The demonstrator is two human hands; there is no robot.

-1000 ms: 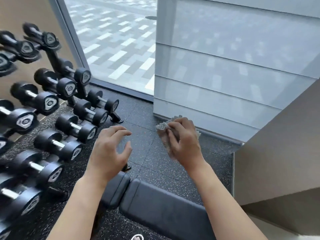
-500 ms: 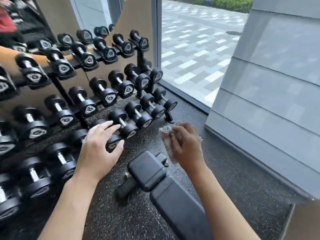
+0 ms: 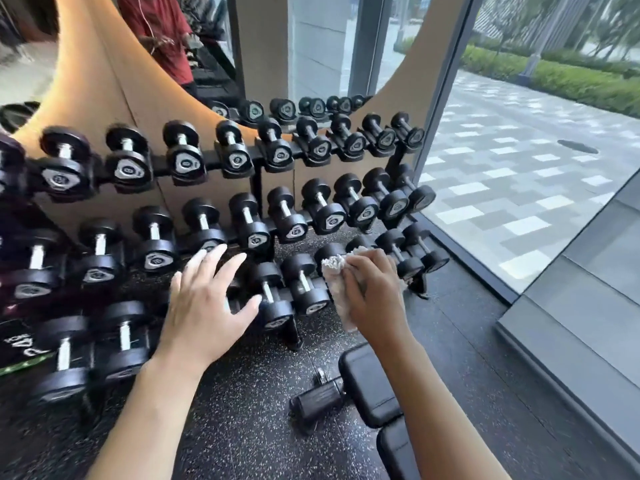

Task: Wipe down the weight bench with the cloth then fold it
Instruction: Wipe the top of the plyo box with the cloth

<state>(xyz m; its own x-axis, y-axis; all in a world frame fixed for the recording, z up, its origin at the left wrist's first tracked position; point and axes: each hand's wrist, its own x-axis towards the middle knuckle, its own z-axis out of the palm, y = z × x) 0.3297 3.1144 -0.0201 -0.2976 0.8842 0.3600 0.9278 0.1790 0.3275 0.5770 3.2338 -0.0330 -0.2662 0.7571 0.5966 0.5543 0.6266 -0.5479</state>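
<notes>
- While the right hand (image 3: 375,292) is curled tight, its fingers squeeze a bunched white cloth (image 3: 337,285) near the middle of the frame.
- Part of the cloth pokes out above the knuckles, and part hangs down under the palm.
- Spread wide, the fingers of the left hand (image 3: 204,306) hold nothing; the hand floats left of the cloth, in front of the low dumbbells.
- Under the right arm, at the bottom middle of the frame, sits the black padded weight bench (image 3: 372,386), well below the cloth.
- Black speckled floor (image 3: 242,410) lies around the bench.
- Rows of black dumbbells (image 3: 284,216) fill a rack across the left and middle.
- A big window (image 3: 519,168) fills the upper right.
</notes>
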